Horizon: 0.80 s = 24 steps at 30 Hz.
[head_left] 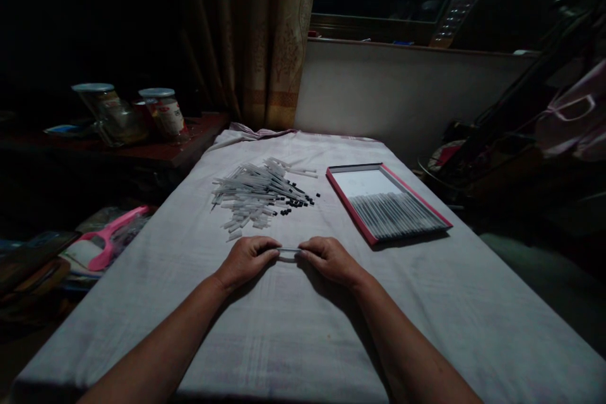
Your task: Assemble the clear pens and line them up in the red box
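My left hand (249,260) and my right hand (330,259) face each other over the cloth. Both are closed in a pinch on the ends of one slim, pale pen (288,250), held level between them. The fingers cover both its ends. Just beyond lies a loose pile of clear pen barrels (250,186), with small black pen caps (297,203) at its right side. To the right, a shallow red-edged box (350,202) holds a row of pens (398,214) laid side by side in its near part; its white bottom shows behind them.
A pale cloth covers the table (293,341). On the left, a dark red side table (199,139) carries lidded jars (165,113). A pink plastic item (113,237) lies lower left. Behind are a curtain (265,31) and a sill with a clear bottle (457,16).
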Available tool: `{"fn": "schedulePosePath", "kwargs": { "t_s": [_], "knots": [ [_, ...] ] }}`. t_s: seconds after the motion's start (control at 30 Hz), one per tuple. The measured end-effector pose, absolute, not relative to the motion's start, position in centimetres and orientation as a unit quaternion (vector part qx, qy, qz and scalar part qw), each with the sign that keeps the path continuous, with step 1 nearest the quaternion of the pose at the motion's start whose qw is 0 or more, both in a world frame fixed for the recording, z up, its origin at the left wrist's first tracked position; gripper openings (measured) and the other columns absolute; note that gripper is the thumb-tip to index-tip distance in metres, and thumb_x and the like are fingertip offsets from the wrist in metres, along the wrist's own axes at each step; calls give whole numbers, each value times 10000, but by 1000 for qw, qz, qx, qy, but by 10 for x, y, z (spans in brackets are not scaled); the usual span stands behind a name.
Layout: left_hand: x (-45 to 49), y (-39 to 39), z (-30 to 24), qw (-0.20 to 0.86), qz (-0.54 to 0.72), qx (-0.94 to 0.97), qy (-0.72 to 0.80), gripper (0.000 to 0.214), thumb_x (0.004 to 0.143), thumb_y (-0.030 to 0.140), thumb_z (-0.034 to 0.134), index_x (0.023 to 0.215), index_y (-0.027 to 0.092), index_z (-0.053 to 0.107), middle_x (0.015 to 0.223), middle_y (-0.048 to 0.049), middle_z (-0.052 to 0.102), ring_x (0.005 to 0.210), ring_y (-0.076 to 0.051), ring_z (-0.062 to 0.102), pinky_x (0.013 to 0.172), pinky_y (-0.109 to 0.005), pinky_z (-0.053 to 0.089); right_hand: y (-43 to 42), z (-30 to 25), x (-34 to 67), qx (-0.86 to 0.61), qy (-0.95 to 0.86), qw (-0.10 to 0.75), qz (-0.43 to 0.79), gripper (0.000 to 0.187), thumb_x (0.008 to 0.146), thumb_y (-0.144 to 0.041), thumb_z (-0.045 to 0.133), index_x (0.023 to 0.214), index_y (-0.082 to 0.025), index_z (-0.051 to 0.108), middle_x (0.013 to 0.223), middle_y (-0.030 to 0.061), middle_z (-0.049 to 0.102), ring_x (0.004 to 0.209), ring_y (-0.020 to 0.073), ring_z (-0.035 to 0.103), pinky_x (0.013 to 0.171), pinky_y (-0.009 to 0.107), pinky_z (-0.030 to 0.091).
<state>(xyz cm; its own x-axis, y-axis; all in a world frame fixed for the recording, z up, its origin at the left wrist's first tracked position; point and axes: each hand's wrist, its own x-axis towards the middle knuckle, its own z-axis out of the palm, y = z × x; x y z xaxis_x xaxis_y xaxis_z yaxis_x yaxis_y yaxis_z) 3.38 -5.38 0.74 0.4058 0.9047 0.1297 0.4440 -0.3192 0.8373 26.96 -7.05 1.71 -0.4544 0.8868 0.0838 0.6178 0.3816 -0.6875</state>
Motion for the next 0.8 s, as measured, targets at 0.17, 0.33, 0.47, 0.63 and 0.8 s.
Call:
{"fn": "schedulePosePath", "kwargs": {
  "t_s": [0.17,0.33,0.47,0.63,0.8],
  "knots": [
    [36,-52,9,399,308,740,446,212,789,328,623,869,186,759,811,-32,759,773,-199,684,749,-288,522,-74,20,266,-489,-785,236,300,237,900,-245,528,916,-184,756,860,55,745,803,179,667,731,256,461],
    [36,-48,4,445,354,687,452,392,775,348,647,1135,196,668,950,-51,741,848,-197,682,795,-322,540,-68,29,282,-506,-763,292,276,285,894,-305,495,988,-183,735,887,64,749,805,201,677,728,291,478],
    [35,-43,-2,469,391,640,467,494,749,374,676,1214,216,614,1002,-58,719,863,-179,675,807,-330,546,-48,37,347,-629,-626,433,158,386,850,-419,505,1016,-151,727,924,111,746,838,239,679,764,336,512],
    [40,-45,-2,488,370,630,477,406,761,409,658,1100,186,665,848,-39,702,765,-188,687,715,-317,547,-31,45,452,-829,-416,373,-15,344,774,-339,546,966,-179,783,1062,138,735,1004,311,649,864,405,492],
    [43,-46,-2,457,361,650,488,376,787,410,622,1076,179,689,810,-35,705,723,-186,689,662,-288,539,-24,35,488,-907,-353,220,-66,353,834,-351,519,1030,-230,786,1226,123,685,1177,382,535,939,542,401]
  ]
}}
